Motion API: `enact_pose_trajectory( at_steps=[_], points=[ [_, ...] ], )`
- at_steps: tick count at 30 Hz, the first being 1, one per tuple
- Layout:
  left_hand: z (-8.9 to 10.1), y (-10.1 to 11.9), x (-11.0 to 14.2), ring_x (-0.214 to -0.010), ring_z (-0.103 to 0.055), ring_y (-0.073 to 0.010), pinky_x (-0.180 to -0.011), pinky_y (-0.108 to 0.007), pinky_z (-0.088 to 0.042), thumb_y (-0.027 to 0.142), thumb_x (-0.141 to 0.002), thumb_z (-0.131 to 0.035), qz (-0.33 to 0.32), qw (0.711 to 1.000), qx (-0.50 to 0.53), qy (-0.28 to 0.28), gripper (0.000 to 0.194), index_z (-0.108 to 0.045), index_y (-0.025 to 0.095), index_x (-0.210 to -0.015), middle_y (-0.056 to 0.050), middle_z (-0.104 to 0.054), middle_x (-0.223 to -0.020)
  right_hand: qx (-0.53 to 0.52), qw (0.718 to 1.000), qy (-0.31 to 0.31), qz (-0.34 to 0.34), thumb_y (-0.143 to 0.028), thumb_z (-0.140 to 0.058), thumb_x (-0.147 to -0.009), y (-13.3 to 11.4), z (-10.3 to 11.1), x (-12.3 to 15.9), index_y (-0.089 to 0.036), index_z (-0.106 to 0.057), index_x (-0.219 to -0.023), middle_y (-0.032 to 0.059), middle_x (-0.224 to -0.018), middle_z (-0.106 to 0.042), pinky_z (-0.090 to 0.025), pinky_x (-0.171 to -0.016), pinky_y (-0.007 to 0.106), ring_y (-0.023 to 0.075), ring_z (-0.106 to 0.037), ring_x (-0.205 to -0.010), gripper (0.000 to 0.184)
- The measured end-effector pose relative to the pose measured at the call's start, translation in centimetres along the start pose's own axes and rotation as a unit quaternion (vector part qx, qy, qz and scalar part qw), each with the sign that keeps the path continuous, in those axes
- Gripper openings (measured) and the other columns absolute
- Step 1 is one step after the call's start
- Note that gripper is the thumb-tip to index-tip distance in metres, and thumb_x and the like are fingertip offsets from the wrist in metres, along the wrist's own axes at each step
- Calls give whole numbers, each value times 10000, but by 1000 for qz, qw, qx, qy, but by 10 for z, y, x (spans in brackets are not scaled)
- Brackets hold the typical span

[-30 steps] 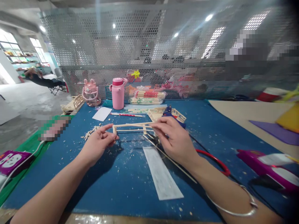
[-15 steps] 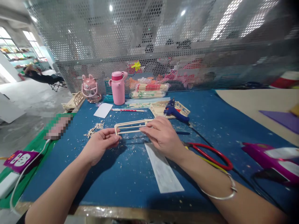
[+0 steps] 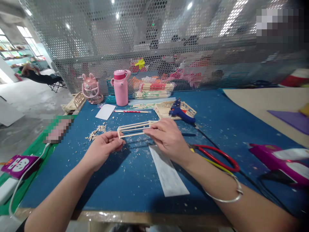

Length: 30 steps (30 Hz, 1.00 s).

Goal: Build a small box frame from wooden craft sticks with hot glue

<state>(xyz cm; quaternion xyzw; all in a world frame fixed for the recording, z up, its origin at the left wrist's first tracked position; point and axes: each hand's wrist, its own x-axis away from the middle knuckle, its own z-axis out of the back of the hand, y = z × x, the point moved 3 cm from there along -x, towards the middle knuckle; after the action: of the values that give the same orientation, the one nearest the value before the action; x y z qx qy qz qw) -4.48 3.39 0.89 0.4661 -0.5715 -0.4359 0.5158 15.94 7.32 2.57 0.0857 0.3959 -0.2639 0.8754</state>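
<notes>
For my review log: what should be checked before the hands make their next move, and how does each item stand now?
1. Left hand holds the near-left end of the stick frame: ok.
2. Right hand holds the frame's other end: ok.
3. Blue glue gun set down, out of both hands: ok.
4. Glue gun hot: cannot tell.
5. Blue tabletop free of scraps: not ok, bits lie scattered.
6. Right forearm clear of the red handle: cannot tell.

frame (image 3: 134, 128): wood (matt, by its look) | bracelet (image 3: 239, 190): glossy metal | screen (image 3: 101, 38): perforated metal
</notes>
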Motion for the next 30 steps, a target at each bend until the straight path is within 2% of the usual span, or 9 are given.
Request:
enact_pose_trajectory(
  at_steps=[4,7,16,20,23,25,27,28,30],
  points=[
    [1,-2,-1,-598,-523,-76,-598,-207,-391,346,-702,-697,-12,1000,-2,-25,239,-648,160,-845,-2,-636,-716,4,1000,-1,9,-139,-495,-857,0,0,-1,-216,-681,-911,47,-786,-630,-382,-726,340,180,-502,-748,209],
    [1,-3,-1,-599,-521,-77,-633,-220,-410,361,-693,-704,-12,999,0,-29,254,-641,155,-827,-4,-635,-719,6,1000,-3,14,-128,-500,-853,0,1,-1,-199,-680,-908,52,-785,-630,-375,-716,336,178,-496,-743,201],
    [-2,5,3,-528,-460,-89,-522,-217,-347,396,-723,-645,-60,985,-156,33,248,-641,148,-713,-1,-581,-611,16,1000,2,6,-140,-481,-859,-3,-1,-1,-237,-668,-902,29,-795,-640,-369,-718,335,173,-502,-738,215],
    [-1,4,2,-522,-462,-96,-518,-216,-341,410,-733,-630,-65,980,-184,30,259,-635,157,-676,11,-555,-566,13,1000,1,3,-145,-483,-861,-5,0,-1,-236,-664,-886,26,-777,-634,-381,-729,346,172,-510,-731,204],
    [-1,4,1,-522,-465,-99,-521,-218,-347,421,-720,-639,-68,983,-171,26,267,-635,160,-664,14,-553,-561,-13,1000,19,-17,-183,-516,-840,-5,8,0,-250,-634,-997,50,-934,-632,-399,-809,385,203,-541,-875,208],
    [-1,4,1,-515,-453,-94,-519,-214,-344,419,-714,-644,-67,983,-167,24,267,-633,161,-647,19,-547,-551,-49,994,64,-68,-191,-547,-787,1,16,3,-233,-579,-1089,75,-1039,-599,-404,-855,410,230,-535,-970,307],
    [-2,5,2,-506,-439,-88,-520,-209,-342,412,-712,-646,-63,984,-166,25,263,-628,162,-630,28,-530,-530,-110,974,108,-165,-164,-537,-722,14,23,7,-205,-531,-1086,72,-975,-588,-436,-802,387,216,-552,-902,366],
    [-2,5,2,-505,-435,-88,-520,-208,-342,410,-711,-647,-61,984,-167,25,262,-629,163,-627,31,-523,-523,-154,957,107,-221,-151,-522,-692,22,24,10,-196,-513,-1053,53,-890,-584,-450,-737,358,193,-557,-812,363],
    [-1,5,3,-510,-438,-88,-524,-207,-345,415,-713,-648,-59,983,-171,25,264,-634,162,-638,31,-523,-528,-258,910,43,-322,-141,-508,-645,35,19,14,-191,-475,-986,6,-743,-558,-439,-618,305,148,-532,-654,346]
  ],
)
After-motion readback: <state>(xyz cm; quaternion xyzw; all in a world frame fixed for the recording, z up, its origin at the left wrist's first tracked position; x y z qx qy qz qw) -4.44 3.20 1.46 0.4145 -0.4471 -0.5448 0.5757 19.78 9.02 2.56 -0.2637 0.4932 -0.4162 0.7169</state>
